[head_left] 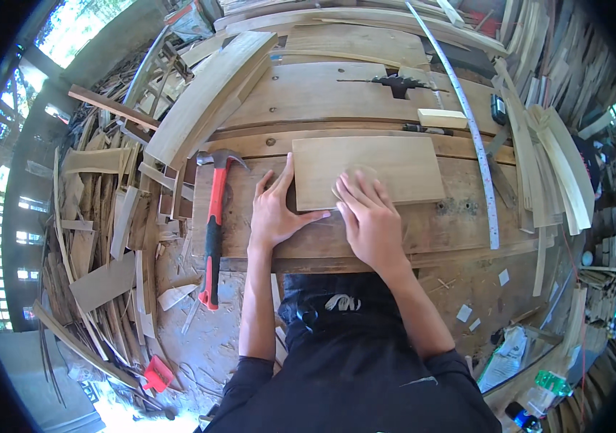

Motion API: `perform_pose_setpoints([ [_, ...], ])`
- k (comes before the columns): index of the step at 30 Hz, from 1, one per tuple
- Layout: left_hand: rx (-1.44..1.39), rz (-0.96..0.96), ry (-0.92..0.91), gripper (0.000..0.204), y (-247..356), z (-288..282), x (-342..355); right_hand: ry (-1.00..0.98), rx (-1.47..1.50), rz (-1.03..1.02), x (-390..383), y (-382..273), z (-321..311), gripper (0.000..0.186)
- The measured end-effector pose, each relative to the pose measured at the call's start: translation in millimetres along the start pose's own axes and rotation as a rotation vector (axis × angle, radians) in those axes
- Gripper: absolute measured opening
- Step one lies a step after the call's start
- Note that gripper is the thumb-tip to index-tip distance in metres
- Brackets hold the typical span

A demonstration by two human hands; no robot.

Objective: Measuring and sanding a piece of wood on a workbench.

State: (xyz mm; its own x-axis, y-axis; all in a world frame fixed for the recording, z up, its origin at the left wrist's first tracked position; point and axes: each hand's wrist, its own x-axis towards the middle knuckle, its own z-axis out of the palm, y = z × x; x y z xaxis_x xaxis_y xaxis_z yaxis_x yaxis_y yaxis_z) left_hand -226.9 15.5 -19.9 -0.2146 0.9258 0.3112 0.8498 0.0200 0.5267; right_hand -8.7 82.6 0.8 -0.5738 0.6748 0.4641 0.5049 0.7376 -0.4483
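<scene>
A smooth pale rectangular board (pixel 402 162) lies flat on the wooden workbench (pixel 308 242). My left hand (pixel 275 209) is open at its left end, with the index finger along the left edge and the thumb by the near left corner. On the board's upper face, near the middle, my right hand (pixel 369 216) presses down with its fingers together. Under those fingertips is a thin tan piece, blurred and mostly covered, so its kind cannot be made out. A claw hammer (pixel 215 216) with a red and black handle lies left of my left hand, its handle end past the bench's near edge.
Behind the board are a small pale wood block (pixel 442 118) and a dark pen-like tool (pixel 427 130). A long metal ruler (pixel 477 141) lies to the right. Thick planks (pixel 214 101) are stacked at the back left. Scrap wood (pixel 91 216) heaps up at left, near a red dustpan (pixel 158 374).
</scene>
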Motion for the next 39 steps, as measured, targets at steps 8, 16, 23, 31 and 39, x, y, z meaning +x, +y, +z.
perform_pose_setpoints([
  [8,-0.011,0.014,0.004,0.136,6,0,3,0.239,-0.26,0.411,-16,73,-42,0.036],
  [16,-0.029,0.011,-0.025,0.128,-8,4,0,-0.077,0.159,-0.119,-1,-34,28,0.035],
  [23,-0.029,-0.007,0.017,0.129,11,-2,1,0.133,-0.159,0.234,-22,79,-44,0.035],
  [31,-0.017,-0.016,0.0,0.126,-1,0,1,-0.038,0.089,-0.076,-14,-25,23,0.042],
  [39,-0.028,-0.025,0.034,0.127,11,-3,2,0.158,-0.179,0.266,-16,86,-44,0.036],
])
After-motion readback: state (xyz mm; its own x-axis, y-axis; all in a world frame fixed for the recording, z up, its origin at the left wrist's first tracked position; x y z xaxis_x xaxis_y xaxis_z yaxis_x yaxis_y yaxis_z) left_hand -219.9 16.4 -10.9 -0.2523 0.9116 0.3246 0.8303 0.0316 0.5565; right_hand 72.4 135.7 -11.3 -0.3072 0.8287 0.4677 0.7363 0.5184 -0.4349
